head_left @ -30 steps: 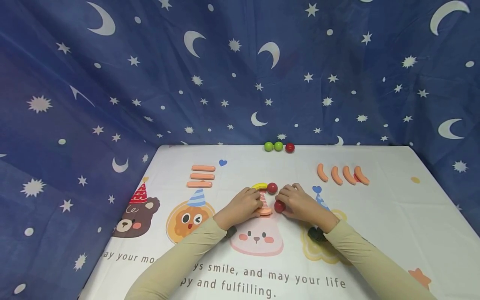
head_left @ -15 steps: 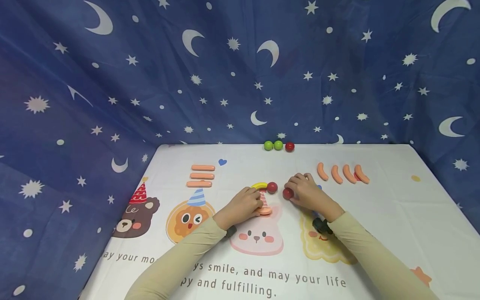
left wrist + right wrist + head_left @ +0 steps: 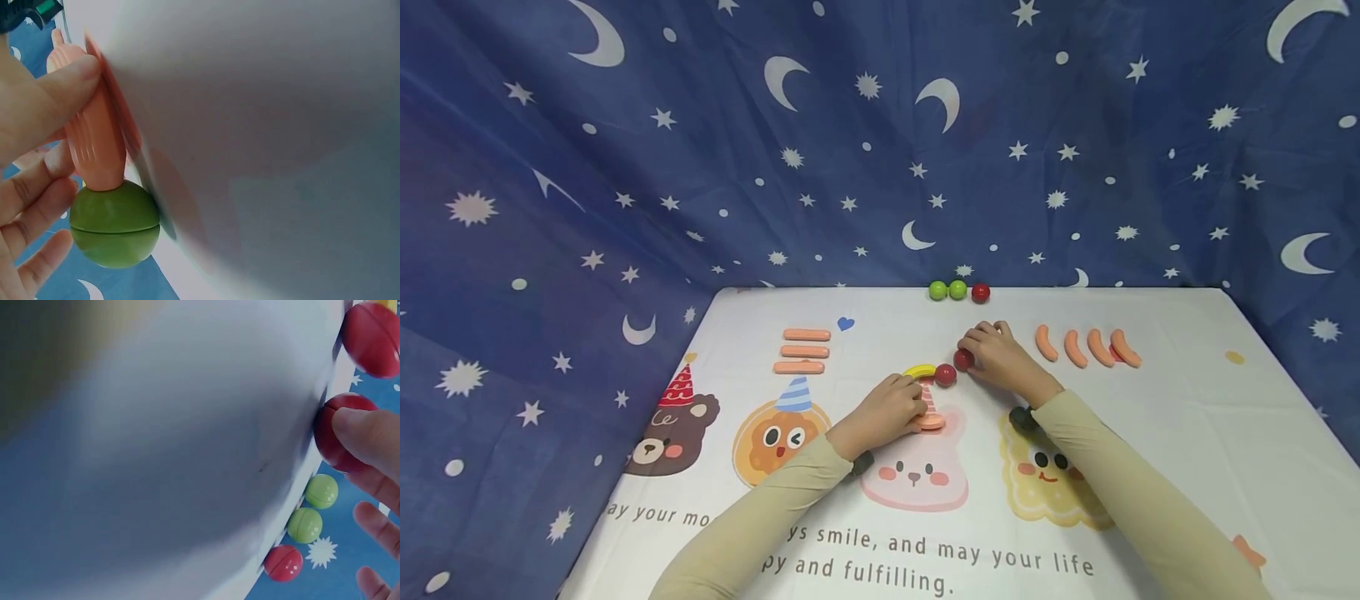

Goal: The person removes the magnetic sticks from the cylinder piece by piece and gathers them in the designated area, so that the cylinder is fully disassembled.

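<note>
My left hand (image 3: 887,410) holds a ridged, orange-pink toy sausage (image 3: 97,137), its thumb lying along the piece. A green ball (image 3: 115,225) sits at the end of that sausage in the left wrist view; in the head view the hand hides it. My right hand (image 3: 1000,362) grips a red toy ball (image 3: 340,434) between thumb and fingers, low over the tablecloth. Right beside it rests a second red ball (image 3: 945,375), at the end of a yellow curved piece like a toy banana (image 3: 919,372).
Along the back edge lie two green balls (image 3: 947,290) and another red ball (image 3: 981,293). Three straight toy sausages (image 3: 805,352) are stacked in rows at the left. Several curved sausages (image 3: 1086,348) lie at the right. A starry blue curtain (image 3: 880,150) stands behind the table.
The right hand has carried its red ball away from the near side, first up and right, then left to beside the other red ball. My left hand has stayed in place.
</note>
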`<state>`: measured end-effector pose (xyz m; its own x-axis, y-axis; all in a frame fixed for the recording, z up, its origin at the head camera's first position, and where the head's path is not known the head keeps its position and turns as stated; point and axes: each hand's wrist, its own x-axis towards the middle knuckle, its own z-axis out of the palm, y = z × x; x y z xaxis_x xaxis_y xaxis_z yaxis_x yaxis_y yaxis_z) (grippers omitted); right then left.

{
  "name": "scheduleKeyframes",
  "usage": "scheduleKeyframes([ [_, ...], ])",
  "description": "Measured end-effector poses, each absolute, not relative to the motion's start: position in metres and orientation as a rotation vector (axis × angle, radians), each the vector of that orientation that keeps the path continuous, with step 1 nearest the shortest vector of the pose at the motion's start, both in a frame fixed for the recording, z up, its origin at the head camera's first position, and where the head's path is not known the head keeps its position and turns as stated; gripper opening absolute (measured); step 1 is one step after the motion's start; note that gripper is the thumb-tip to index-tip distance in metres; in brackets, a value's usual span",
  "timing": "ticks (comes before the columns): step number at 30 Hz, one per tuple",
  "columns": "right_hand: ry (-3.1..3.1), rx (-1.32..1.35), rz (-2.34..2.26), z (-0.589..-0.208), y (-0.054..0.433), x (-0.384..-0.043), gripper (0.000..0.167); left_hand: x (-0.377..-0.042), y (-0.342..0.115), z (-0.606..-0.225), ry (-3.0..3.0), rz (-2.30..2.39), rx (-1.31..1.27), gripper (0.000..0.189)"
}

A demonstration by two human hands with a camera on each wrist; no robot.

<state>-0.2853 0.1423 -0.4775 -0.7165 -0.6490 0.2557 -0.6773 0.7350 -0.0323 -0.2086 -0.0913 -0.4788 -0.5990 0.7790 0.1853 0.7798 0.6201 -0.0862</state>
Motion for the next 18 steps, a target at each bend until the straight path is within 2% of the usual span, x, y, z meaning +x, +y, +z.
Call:
scheduleKeyframes([
  [5, -2.687, 1.086, 0.171, -0.477, 0.130, -0.300, 0.035, -0.208, -0.093, -0.479, -2.624, -0.009, -1.289, 0.016],
  [10, -2.703, 1.002, 0.195, -0.472, 0.118, -0.314, 0.036, -0.208, -0.093, -0.480, -2.643, -0.005, -1.287, 0.016],
  [18, -2.699, 0.928, 0.233, -0.468, 0.121, -0.310, 0.038, -0.208, -0.092, -0.478, -2.661, 0.011, -1.273, 0.013],
])
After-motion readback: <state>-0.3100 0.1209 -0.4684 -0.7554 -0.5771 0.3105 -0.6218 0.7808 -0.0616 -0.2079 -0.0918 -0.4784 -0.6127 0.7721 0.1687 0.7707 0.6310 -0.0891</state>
